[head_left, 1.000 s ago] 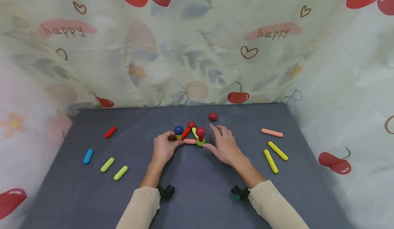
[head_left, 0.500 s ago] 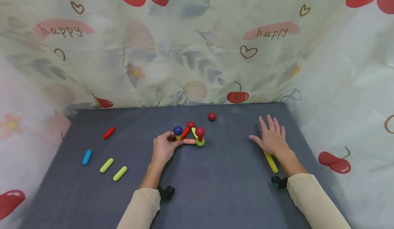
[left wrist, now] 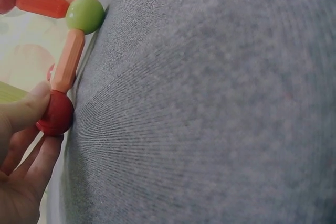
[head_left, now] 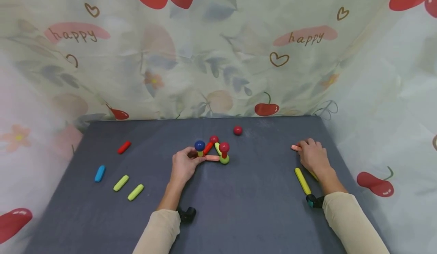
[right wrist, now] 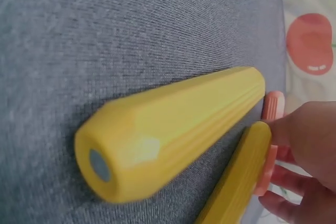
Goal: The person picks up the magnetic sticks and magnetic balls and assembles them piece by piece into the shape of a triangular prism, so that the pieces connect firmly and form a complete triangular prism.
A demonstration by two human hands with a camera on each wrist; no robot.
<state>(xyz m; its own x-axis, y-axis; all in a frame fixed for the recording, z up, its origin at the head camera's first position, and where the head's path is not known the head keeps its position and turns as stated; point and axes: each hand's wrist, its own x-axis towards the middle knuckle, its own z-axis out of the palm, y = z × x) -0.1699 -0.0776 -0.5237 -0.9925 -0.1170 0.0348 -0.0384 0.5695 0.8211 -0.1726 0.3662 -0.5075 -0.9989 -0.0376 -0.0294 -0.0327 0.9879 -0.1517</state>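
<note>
My left hand [head_left: 183, 165] pinches a red ball [left wrist: 59, 114] at the near left corner of a small structure; a pink stick [left wrist: 69, 61] joins that ball to a green ball [left wrist: 85, 14]. Above the held corner a blue ball [head_left: 199, 145] tops a short upright stick, and a red ball [head_left: 224, 147] stands on a red stick over the green corner. Another red ball [head_left: 214, 139] forms the back corner. At the right, my right hand [head_left: 314, 157] has its fingers around a loose pink stick [head_left: 295, 148], beside two yellow sticks [right wrist: 173, 135].
A loose red ball [head_left: 238, 130] lies behind the structure. On the left of the dark table [head_left: 239, 216] are a red stick [head_left: 124, 147], a blue stick [head_left: 99, 173] and two pale green sticks [head_left: 121, 183]. A printed cloth [head_left: 191, 87] hangs along the back.
My right hand has moved from beside the structure to the right, over the yellow sticks, and its fingers have closed around the pink stick. My left hand has stayed at the same corner.
</note>
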